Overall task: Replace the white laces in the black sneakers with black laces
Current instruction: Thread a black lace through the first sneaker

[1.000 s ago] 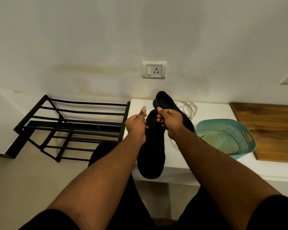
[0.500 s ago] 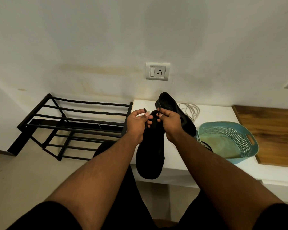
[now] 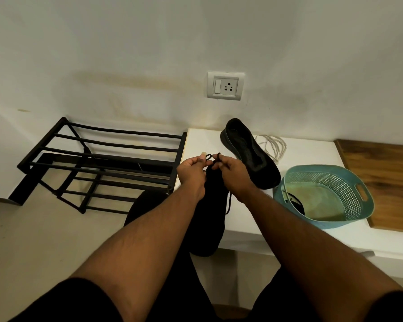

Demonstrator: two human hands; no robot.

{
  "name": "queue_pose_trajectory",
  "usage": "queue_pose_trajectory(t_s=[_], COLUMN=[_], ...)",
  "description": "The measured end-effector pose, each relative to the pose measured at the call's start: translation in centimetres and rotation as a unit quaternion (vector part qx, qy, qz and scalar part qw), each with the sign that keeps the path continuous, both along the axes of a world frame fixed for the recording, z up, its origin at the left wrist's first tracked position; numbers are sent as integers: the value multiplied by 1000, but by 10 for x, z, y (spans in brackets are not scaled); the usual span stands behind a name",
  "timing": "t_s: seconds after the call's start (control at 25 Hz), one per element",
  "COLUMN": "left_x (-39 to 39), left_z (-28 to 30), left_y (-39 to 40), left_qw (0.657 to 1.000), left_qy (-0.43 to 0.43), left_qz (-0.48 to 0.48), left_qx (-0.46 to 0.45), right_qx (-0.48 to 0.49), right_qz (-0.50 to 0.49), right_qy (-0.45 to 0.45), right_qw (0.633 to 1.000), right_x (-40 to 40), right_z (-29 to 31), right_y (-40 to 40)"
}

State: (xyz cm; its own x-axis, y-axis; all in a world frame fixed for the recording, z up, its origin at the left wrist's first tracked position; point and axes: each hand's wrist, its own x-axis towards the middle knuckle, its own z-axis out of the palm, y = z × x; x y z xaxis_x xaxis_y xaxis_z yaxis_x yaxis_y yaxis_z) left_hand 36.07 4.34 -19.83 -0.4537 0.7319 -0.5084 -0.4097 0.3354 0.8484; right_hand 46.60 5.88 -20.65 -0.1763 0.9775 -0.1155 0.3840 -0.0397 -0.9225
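Note:
A black sneaker (image 3: 211,219) lies lengthwise on the white table's (image 3: 316,154) front edge, toe toward me. Over its far end my left hand (image 3: 192,170) and my right hand (image 3: 228,169) each pinch a small loop of the black lace (image 3: 210,158). A loose strand of that lace (image 3: 228,203) hangs down the shoe's right side. The second black sneaker (image 3: 249,154) lies behind, without a lace, its eyelets bare. A bundle of white laces (image 3: 272,146) sits just right of it on the table.
A teal perforated basket (image 3: 349,182) with another black lace inside (image 3: 293,202) stands right of my right arm. A wooden board (image 3: 386,180) lies beyond it. A black metal shoe rack (image 3: 98,163) stands on the floor at the left. A wall socket (image 3: 225,86) is above.
Both hands have lifted slightly and now show small loops of black lace pinched between the fingers above the near sneaker. The sneakers have not moved.

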Motion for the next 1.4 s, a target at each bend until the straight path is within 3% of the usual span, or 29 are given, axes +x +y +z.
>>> queue_pose_trajectory(t_s=[0.2, 0.32, 0.4, 0.64, 0.8, 0.92, 1.16, 1.32, 1.4], left_x=[0, -7, -10, -3, -1, -2, -1, 4, 5], left_z=[9, 6, 5, 7, -7, -5, -15, -16, -13], left_y=[1, -1, -4, -1, 4, 3, -9, 1, 5], left_qw=[999, 976, 953, 953, 927, 948, 966, 990, 992], left_qy=[-1, 153, 207, 233, 302, 263, 168, 103, 76], left_qz=[-5, -118, -181, -150, -181, -143, -166, -89, -95], left_qx=[48, 101, 129, 123, 126, 108, 103, 28, -18], right_qx=[-62, -107, -115, -63, -46, -32, -43, 67, 161], right_qz=[48, 110, 124, 24, -8, -9, -42, 25, 98], right_qy=[89, 64, 36, 62, 45, 41, 73, -41, -146], right_qw=[993, 986, 985, 996, 998, 999, 996, 997, 971], right_x=[6, 19, 23, 15, 15, 15, 23, 22, 25], right_z=[20, 28, 30, 24, 21, 18, 13, 6, 8], right_y=[8, 16, 18, 14, 13, 10, 10, 11, 15])
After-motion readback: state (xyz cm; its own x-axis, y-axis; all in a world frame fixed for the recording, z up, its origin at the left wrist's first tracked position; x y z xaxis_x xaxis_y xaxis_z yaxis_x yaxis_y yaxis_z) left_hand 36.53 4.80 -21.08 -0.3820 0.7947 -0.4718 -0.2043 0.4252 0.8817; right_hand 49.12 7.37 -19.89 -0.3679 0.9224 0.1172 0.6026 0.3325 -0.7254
